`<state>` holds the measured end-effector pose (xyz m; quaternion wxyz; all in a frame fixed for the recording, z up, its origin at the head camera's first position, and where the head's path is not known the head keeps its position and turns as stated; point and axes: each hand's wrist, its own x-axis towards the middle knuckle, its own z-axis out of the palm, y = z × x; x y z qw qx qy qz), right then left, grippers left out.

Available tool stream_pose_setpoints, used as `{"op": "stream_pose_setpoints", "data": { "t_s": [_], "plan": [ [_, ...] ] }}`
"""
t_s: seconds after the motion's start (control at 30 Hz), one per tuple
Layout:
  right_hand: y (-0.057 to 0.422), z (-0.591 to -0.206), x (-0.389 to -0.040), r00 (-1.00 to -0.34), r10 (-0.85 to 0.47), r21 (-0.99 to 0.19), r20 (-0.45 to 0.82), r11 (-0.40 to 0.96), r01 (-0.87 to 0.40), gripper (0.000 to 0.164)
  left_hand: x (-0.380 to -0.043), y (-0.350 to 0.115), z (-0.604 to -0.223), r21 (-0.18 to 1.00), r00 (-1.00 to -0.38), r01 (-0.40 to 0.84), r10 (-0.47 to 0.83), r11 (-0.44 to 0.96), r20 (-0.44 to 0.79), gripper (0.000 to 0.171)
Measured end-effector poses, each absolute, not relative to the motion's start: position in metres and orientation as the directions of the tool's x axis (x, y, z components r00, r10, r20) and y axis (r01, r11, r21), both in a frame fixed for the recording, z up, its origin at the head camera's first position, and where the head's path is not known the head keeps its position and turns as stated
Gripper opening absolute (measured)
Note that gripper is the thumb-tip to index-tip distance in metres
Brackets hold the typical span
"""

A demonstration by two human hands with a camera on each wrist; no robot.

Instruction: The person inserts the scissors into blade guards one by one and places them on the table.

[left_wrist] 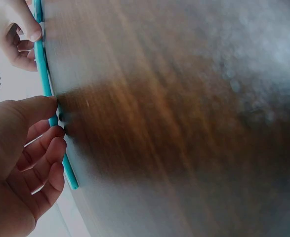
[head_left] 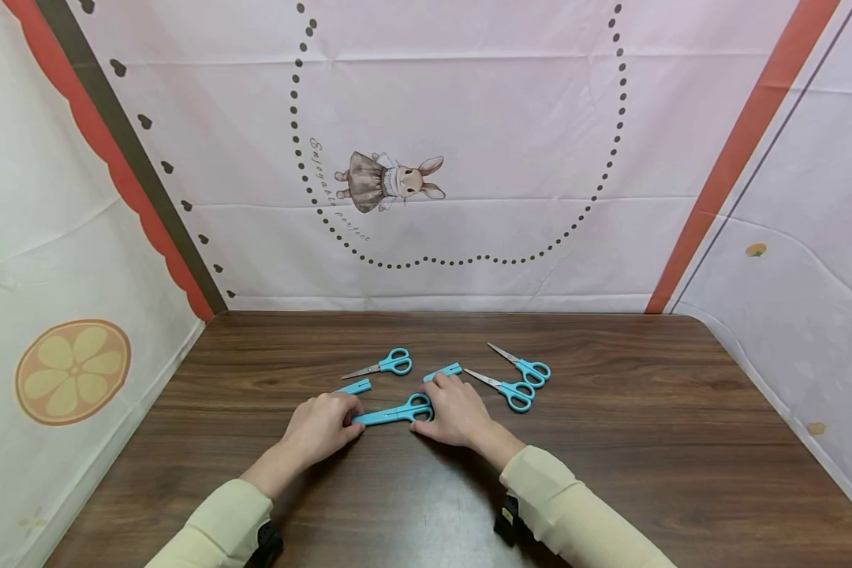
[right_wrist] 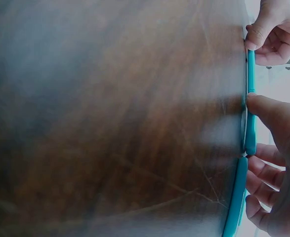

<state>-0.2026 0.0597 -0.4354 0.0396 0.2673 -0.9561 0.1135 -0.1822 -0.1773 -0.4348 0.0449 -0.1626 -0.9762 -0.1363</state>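
item one: scissors in a blue cover (head_left: pixel 392 413), one pair, light blue handles, lying on the brown wood-grain bench (head_left: pixel 610 473) between both hands; tip end toward nine o'clock, finger rings toward three. clock bearings below are taken from this item, head view.

item two: left hand (head_left: pixel 321 424), at nine o'clock; grip closed, thumb and fingertip pinching the tip end of the cover.

item three: right hand (head_left: pixel 456 410), at three o'clock; grip closed about the finger rings, thumb on the near side, fingers on the far side.

item four: loose blue cap (head_left: pixel 356 386), at ten o'clock, just beside the left hand, partly hidden by it.

item five: second blue cap (head_left: pixel 451 369), at two o'clock, by the right fingertips; whether they touch it cannot be told.

item six: bare-bladed scissors (head_left: pixel 383 366), near twelve o'clock, blades aimed at nine.

item seven: lower right scissors (head_left: pixel 502 386), near three o'clock, and upper right scissors (head_left: pixel 522 365), between two and three; both unsheathed, blades aimed at ten.
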Motion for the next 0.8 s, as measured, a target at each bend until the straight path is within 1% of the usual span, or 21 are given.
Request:
{"op": "stream_pose_setpoints", "data": {
  "t_s": [0.8],
  "plan": [
    [0.0609, -0.4364, -0.2025, -0.853, -0.503, -0.183, 0.143, 0.833, -0.522, 0.054, -0.1823, -0.1783, -0.4346, 0.271, -0.944, 0.329, 0.304, 0.905, 0.130, 0.012]
  ]
}}
